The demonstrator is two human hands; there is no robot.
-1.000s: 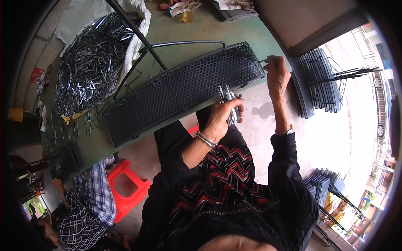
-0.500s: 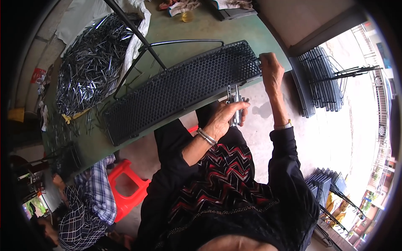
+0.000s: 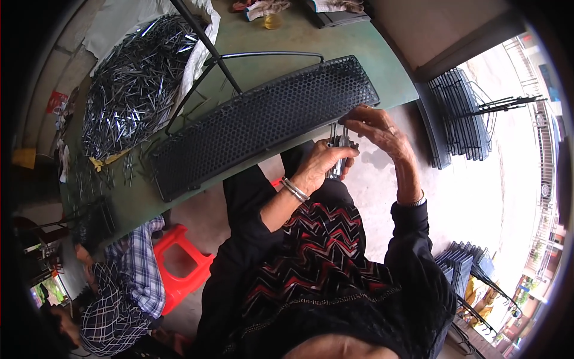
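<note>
My left hand (image 3: 323, 163) is closed round a bundle of thin, shiny metal strips (image 3: 338, 142), whose ends stick up past the fingers. Just above and to the right of those ends is my right hand (image 3: 381, 131), its fingertips drawn together at the strips. What they pinch, if anything, is hidden. Beyond both hands lies a long black perforated metal panel (image 3: 263, 122), slanting along the near edge of the green table (image 3: 245, 36). Black rods form a frame (image 3: 269, 54) that rises from the panel's far side. Neither hand is on the panel.
A white sack holds a heap of dark metal strips (image 3: 140, 90) at the far left. Stacked black panels (image 3: 457, 113) stand at right. A glass of yellow liquid (image 3: 272, 22) and gloves (image 3: 268, 7) lie far back. A red stool (image 3: 179, 263) and another person (image 3: 113, 305) are lower left.
My right hand has left the panel's right end and come down and left to the strips in my left hand. The left hand stays nearly in place, still holding the bundle.
</note>
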